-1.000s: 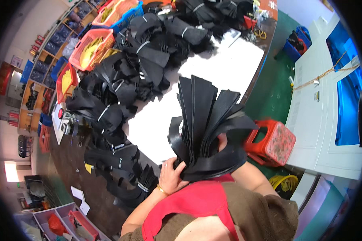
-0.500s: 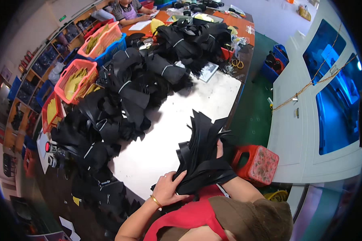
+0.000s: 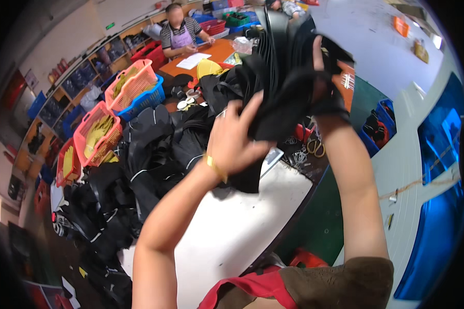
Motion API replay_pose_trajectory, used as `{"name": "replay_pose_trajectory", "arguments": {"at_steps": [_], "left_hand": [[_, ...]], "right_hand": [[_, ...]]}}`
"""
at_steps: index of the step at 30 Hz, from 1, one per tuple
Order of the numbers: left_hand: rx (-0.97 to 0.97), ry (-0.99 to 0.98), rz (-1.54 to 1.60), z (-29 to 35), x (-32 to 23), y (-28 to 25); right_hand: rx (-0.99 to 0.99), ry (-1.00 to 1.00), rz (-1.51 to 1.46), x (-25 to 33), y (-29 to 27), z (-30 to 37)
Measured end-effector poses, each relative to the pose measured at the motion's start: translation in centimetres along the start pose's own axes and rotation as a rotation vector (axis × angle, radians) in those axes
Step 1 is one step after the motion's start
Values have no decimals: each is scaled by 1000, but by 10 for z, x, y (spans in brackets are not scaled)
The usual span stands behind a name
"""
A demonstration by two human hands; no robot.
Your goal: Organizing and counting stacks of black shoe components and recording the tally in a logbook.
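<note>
A thick bundle of black fabric pieces [image 3: 283, 98] is raised above the far part of the table, its strips fanned upward. My right hand [image 3: 318, 59] is closed round the bundle's right side; one finger shows, and black fabric hides most of the rest. On the near left side, my left hand [image 3: 237, 136] grips the bundle's edge, thumb and index finger spread against it. Below and left of my hands, more black fabric bundles [image 3: 149, 134], some tied with white bands, are heaped on the white tabletop [image 3: 242, 216].
Pink baskets [image 3: 97, 135] with yellow pieces and a blue basket [image 3: 144, 102] line the left side. Scissors [image 3: 315, 147] lie at the table's right edge. Across the table sits a person [image 3: 178, 36] in a purple apron. A blue crate [image 3: 379, 126] stands on the floor at right.
Both hands have carried the black bundle up and away from my body, from the near table edge toward the far heap. The view has shifted too.
</note>
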State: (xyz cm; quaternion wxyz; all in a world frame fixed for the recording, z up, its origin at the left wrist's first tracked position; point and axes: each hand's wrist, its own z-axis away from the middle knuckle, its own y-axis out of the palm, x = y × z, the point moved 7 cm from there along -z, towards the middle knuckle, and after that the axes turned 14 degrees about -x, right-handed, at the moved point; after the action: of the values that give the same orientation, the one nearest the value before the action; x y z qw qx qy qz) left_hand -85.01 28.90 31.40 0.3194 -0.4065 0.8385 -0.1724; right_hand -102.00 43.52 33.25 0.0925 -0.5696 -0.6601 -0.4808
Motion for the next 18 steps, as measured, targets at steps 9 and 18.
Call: {"name": "replay_pose_trajectory", "arguments": {"at_steps": [9,18], "left_hand": [[426,-433,-347,-47,176,270],[45,-371,262,11,92,181]], "right_hand": [[-1116,710,367,-136,-215,229],[-1192,806,330,-183,-143,292]]}}
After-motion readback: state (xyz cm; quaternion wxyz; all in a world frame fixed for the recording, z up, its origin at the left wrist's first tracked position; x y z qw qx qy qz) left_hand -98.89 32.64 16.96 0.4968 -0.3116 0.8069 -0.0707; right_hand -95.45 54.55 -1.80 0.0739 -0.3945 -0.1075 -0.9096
